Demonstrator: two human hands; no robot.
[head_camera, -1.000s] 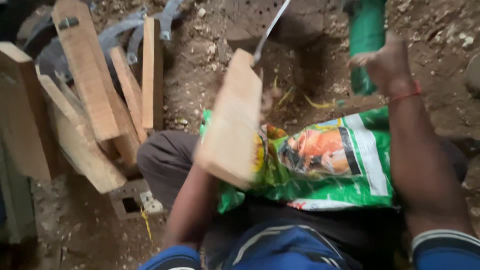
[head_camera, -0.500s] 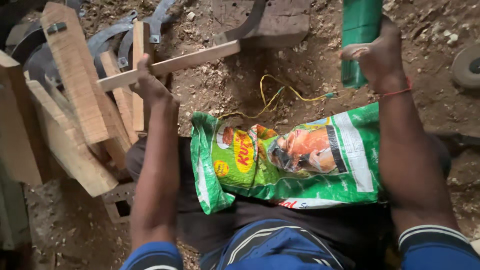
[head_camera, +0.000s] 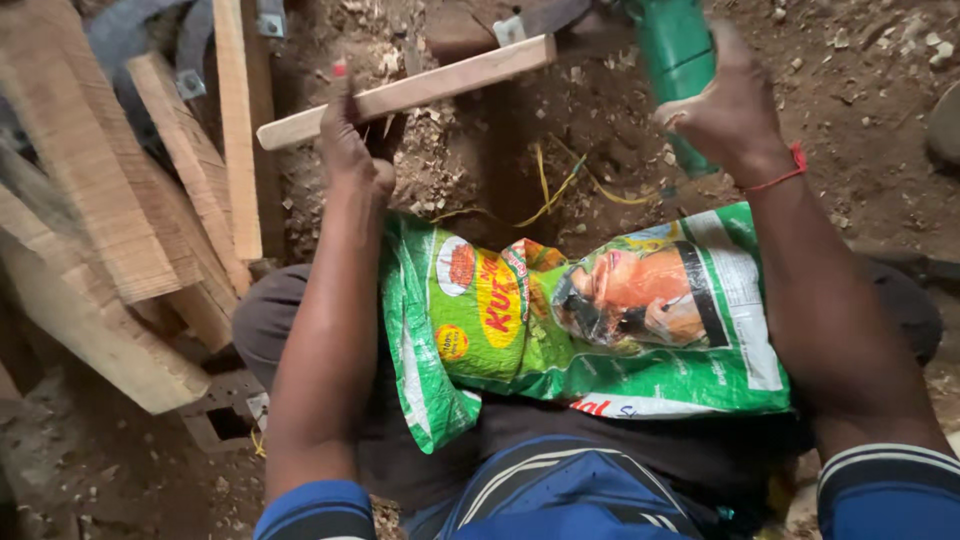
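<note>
Fingers (head_camera: 352, 118) of the left hand (head_camera: 350, 150) are curled shut around a pale wooden strip (head_camera: 420, 88), gripping it near its left end. That strip lies nearly level, rising slightly toward the right, and its far end sits under a dark metal bracket (head_camera: 525, 22) at the top of the view. Whether strip and bracket touch cannot be told.

Fingers of the right hand (head_camera: 725, 105) are wrapped closed on the green body of a power tool (head_camera: 675, 60), held upright to the right of the strip; the tool's working end is out of view at the top edge. A red thread (head_camera: 780, 172) circles the right wrist.

Below both hands, a green printed woven sack (head_camera: 590, 320) is spread across the person's lap, between the two forearms. A yellow cord (head_camera: 560, 190) trails over the dirt floor (head_camera: 860, 90) just beyond the sack's upper edge. Wood shavings (head_camera: 430, 170) are scattered on the ground beneath the strip.

At left, several rough-cut wooden planks (head_camera: 110, 210) lean in a stack, near the left forearm but apart from it. Blue sleeves with striped cuffs (head_camera: 880, 480) show at the bottom.
</note>
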